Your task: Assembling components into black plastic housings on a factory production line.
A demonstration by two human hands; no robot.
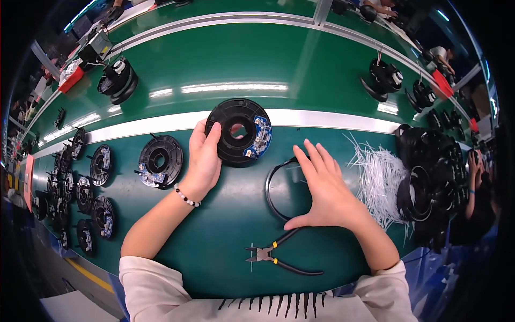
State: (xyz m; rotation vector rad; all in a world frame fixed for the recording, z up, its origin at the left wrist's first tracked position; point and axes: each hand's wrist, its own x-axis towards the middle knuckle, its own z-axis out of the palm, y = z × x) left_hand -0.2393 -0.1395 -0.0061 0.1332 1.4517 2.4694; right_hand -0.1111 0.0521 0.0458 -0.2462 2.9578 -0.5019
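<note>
Green table (230, 214) stretches between the left hand (204, 155) and the right hand (330, 196); a pale strip (316, 119) along its far edge runs beyond the right fingertips. Outward from the left fingers lies a second disc (148, 158), then more discs (86, 193). Outward from the right fingers, white strips (378, 185) lie near, against a heap of black rings (434, 182). Pliers (263, 254) lie bodyward of the right thumb, one handle just beside it.

The left fingers grip a black disc (228, 150) by its left side, its blue board (262, 138) facing away from them. The right fingers spread wide around a black ring (269, 190); I cannot tell whether they touch it.
</note>
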